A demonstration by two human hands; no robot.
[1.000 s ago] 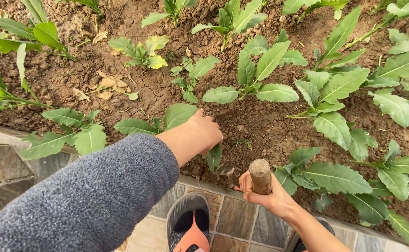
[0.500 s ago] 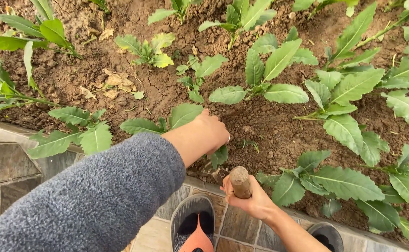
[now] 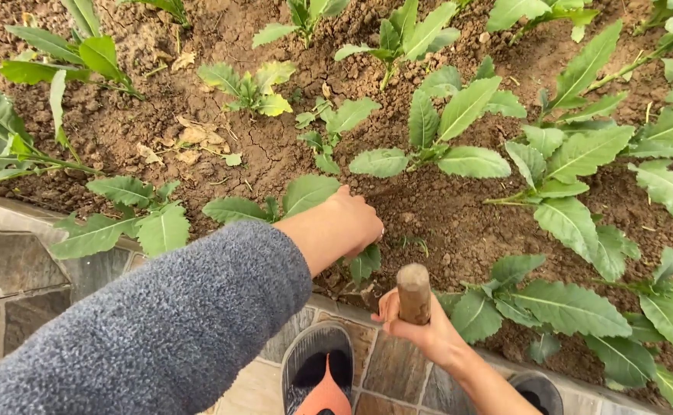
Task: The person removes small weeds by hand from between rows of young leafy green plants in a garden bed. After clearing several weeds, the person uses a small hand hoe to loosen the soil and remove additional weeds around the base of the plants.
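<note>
down in the seedling bed, tool in one hand

leafy green seedlings [image 3: 444, 131] all around me, set in brown crumbly soil [image 3: 436, 207], with a patch of dry fallen leaves [image 3: 186, 138] off to the far left. a stone-tiled edge [image 3: 13, 269] runs along the near side of the bed, and my dark shoe [image 3: 317, 369] with its orange tongue sits on the tiles right below me.

one low plant [image 3: 290, 201] lies partly under my grey sleeve [image 3: 144, 330], so i can't see its base. my left hand [image 3: 352, 223] reaches over it, fingers curled down into the soil; they're hidden from here, so whether they pinch anything i can't tell.

my right hand [image 3: 421, 327] is wrapped tight round a wooden handle [image 3: 413, 293], its blunt round end pointing up at me. it stands near the bed's edge, just beside my left hand, and the working end is out of sight below my fist. a broad-leaved plant [image 3: 551, 303] spreads just to the right of that fist.
</note>
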